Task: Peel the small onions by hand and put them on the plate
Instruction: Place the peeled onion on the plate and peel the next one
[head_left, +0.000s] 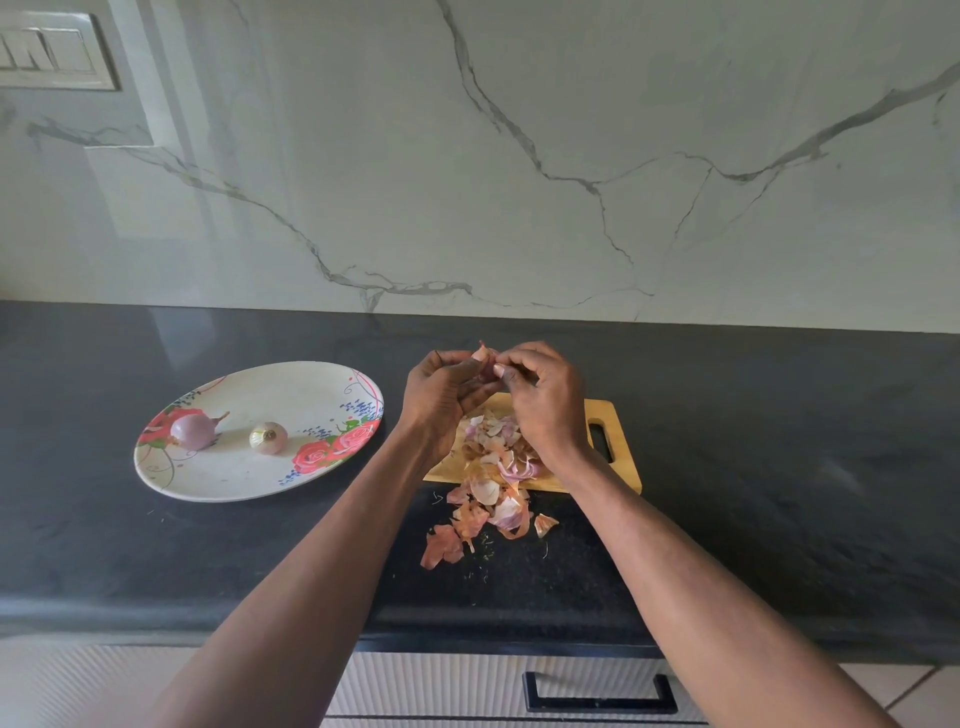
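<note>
A small onion (485, 364) is held up between two hands above the far edge of a wooden cutting board (618, 415), at the middle of a dark tabletop (779, 467). It is cradled in the curled fingers of the left hand (441, 389), while a flap of its papery skin is pinched between thumb and fingertips of the right hand (540, 384); the grip looks suited to tearing the skin away while the bulb is kept steady. Most of the onion is hidden by the fingers, so how much skin is left cannot be told.

The work is held directly over a heap of pink and tan onion skins (493, 467), which is spread across the board and spilled over its near edge onto the tabletop, evidently so that scraps fall in one place.

To the left, well apart from the board, an oval plate (249, 483) printed with roses is set within easy reach. Two onions are already laid on it: a purple one (193, 430) with a root tail, on the left, and a paler one (268, 437) just to its right, the two not touching. Judged from this, the task is part done, with the third onion being peeled and not yet placed.

Behind, a marble-veined wall (519, 156) is seen, with a switch panel (52, 52) at far left.
</note>
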